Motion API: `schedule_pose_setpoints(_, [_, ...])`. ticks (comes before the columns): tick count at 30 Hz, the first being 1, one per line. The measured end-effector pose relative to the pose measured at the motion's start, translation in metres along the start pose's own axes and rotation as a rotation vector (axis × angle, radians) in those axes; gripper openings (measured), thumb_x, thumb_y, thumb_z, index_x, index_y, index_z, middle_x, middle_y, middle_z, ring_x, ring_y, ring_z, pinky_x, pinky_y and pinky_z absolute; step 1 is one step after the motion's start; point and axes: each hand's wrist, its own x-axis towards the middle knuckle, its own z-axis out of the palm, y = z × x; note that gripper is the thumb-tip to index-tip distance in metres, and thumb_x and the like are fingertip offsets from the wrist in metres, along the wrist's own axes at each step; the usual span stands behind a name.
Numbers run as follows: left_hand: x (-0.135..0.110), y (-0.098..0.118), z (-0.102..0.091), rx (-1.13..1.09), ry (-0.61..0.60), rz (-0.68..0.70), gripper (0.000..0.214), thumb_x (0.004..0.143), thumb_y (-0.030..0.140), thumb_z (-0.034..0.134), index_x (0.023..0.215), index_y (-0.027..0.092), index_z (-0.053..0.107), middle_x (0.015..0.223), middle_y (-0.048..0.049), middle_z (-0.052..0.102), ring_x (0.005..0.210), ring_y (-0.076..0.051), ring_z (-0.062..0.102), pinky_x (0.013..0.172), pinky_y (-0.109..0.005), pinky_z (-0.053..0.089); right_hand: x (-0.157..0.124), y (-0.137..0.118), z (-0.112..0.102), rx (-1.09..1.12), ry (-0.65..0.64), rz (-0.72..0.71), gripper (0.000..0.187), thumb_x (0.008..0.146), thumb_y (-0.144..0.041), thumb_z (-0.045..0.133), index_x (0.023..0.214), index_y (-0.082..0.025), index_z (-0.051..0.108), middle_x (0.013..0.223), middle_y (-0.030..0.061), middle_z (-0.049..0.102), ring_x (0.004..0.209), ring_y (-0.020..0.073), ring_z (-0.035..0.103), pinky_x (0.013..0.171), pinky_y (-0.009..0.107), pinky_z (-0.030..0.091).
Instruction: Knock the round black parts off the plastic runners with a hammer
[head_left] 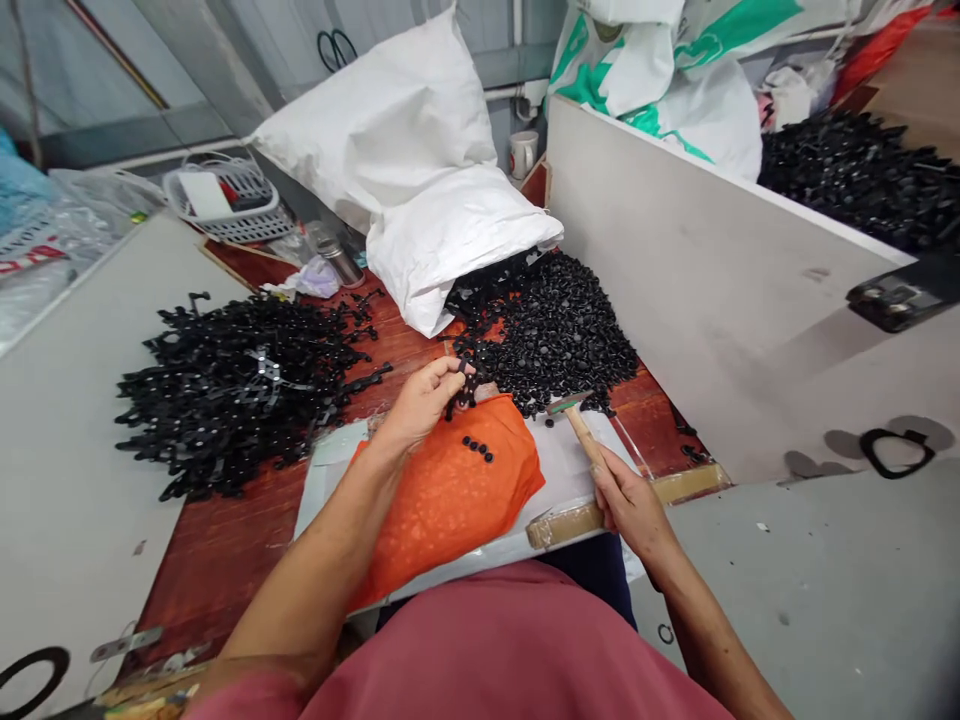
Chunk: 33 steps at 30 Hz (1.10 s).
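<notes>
My left hand (426, 400) pinches a small black plastic part (465, 388) above an orange bag (442, 510). Several small round black pieces (478, 449) lie in a short row on that bag. In my right hand (628, 497) is the wooden handle of a hammer (583, 430). Its head rests at or just over the near edge of a heap of small black pieces (570, 330); contact cannot be made out. The orange bag lies on a pale board (562, 465) in front of my body.
A pile of black plastic parts (240, 390) covers the left of the red table (217, 560). An open white sack (450, 215) lies behind the heap. Grey panels (697, 240) stand on both sides. Farther back are a basket (225, 205), a metal flask (341, 260) and a mug (523, 155).
</notes>
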Motion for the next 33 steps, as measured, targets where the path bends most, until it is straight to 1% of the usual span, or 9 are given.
schedule_pose_setpoints(2, [-0.023, 0.003, -0.002, -0.224, -0.021, -0.082, 0.038, 0.087, 0.051, 0.07, 0.108, 0.02, 0.062, 0.078, 0.0012, 0.061, 0.061, -0.011, 0.053, 0.054, -0.023, 0.046, 0.0, -0.002, 0.0, 0.071, -0.051, 0.07, 0.064, 0.101, -0.056, 0.046, 0.156, -0.024, 0.048, 0.059, -0.0068, 0.049, 0.042, 0.0138, 0.047, 0.041, 0.025, 0.043])
schedule_pose_setpoints(4, [-0.043, 0.0, 0.001, -0.34, -0.006, -0.122, 0.046, 0.08, 0.053, 0.078, 0.107, 0.02, 0.061, 0.076, 0.0024, 0.057, 0.059, -0.009, 0.047, 0.048, -0.02, 0.04, 0.0, -0.004, -0.001, 0.092, -0.06, 0.102, 0.065, 0.1, -0.056, 0.047, 0.156, -0.023, 0.048, 0.06, -0.0069, 0.048, 0.042, 0.0137, 0.046, 0.04, 0.025, 0.042])
schedule_pose_setpoints(6, [-0.059, -0.006, 0.002, -0.386, 0.036, -0.137, 0.047, 0.078, 0.054, 0.079, 0.106, 0.021, 0.061, 0.073, 0.0037, 0.052, 0.058, -0.009, 0.041, 0.045, -0.019, 0.033, 0.001, -0.007, -0.001, 0.073, -0.057, 0.102, 0.066, 0.099, -0.057, 0.049, 0.155, -0.022, 0.049, 0.059, -0.0069, 0.047, 0.042, 0.0135, 0.045, 0.039, 0.025, 0.041])
schedule_pose_setpoints(9, [-0.073, -0.018, -0.003, -0.35, 0.076, -0.186, 0.037, 0.082, 0.049, 0.072, 0.104, 0.022, 0.061, 0.072, 0.0042, 0.048, 0.057, -0.009, 0.036, 0.046, -0.02, 0.027, 0.001, -0.01, -0.001, 0.044, -0.064, 0.098, 0.067, 0.097, -0.058, 0.049, 0.154, -0.021, 0.05, 0.058, -0.0072, 0.047, 0.041, 0.0132, 0.045, 0.039, 0.024, 0.04])
schedule_pose_setpoints(13, [-0.084, -0.03, -0.017, -0.151, 0.103, -0.189, 0.028, 0.088, 0.047, 0.056, 0.091, 0.02, 0.062, 0.071, 0.0025, 0.049, 0.061, -0.012, 0.041, 0.053, -0.023, 0.03, 0.001, -0.014, 0.001, 0.025, -0.045, 0.097, 0.067, 0.097, -0.058, 0.051, 0.15, -0.019, 0.053, 0.059, -0.0068, 0.047, 0.042, 0.013, 0.046, 0.039, 0.024, 0.041])
schedule_pose_setpoints(17, [-0.087, -0.04, -0.023, 0.29, 0.069, -0.114, 0.036, 0.092, 0.047, 0.046, 0.07, 0.019, 0.051, 0.068, 0.0018, 0.049, 0.067, -0.014, 0.047, 0.064, -0.026, 0.032, 0.0, -0.014, 0.002, 0.019, -0.034, 0.092, 0.067, 0.096, -0.059, 0.051, 0.151, -0.02, 0.053, 0.058, -0.0073, 0.047, 0.042, 0.0125, 0.045, 0.039, 0.023, 0.04])
schedule_pose_setpoints(20, [-0.085, -0.046, -0.019, 0.511, 0.051, -0.117, 0.037, 0.095, 0.045, 0.038, 0.068, 0.021, 0.046, 0.066, 0.0016, 0.048, 0.066, -0.015, 0.047, 0.064, -0.028, 0.029, 0.001, -0.011, 0.002, 0.003, -0.04, 0.075, 0.067, 0.097, -0.057, 0.051, 0.152, -0.02, 0.052, 0.059, -0.0071, 0.048, 0.042, 0.0122, 0.046, 0.04, 0.023, 0.04])
schedule_pose_setpoints(26, [-0.075, -0.054, -0.006, 0.634, -0.023, -0.086, 0.035, 0.098, 0.042, 0.032, 0.074, 0.022, 0.047, 0.073, -0.0015, 0.056, 0.073, -0.018, 0.053, 0.069, -0.029, 0.033, 0.002, -0.004, 0.001, -0.004, -0.037, 0.071, 0.062, 0.1, -0.056, 0.049, 0.153, -0.023, 0.052, 0.059, -0.0069, 0.049, 0.043, 0.012, 0.046, 0.042, 0.023, 0.041])
schedule_pose_setpoints(33, [-0.069, -0.052, 0.0, 0.775, -0.039, -0.136, 0.033, 0.101, 0.035, 0.035, 0.077, 0.021, 0.054, 0.078, -0.0034, 0.065, 0.076, -0.019, 0.059, 0.069, -0.029, 0.033, 0.001, -0.004, 0.001, -0.033, -0.038, 0.041, 0.059, 0.102, -0.054, 0.048, 0.152, -0.025, 0.053, 0.059, -0.0069, 0.049, 0.044, 0.0121, 0.047, 0.044, 0.023, 0.042])
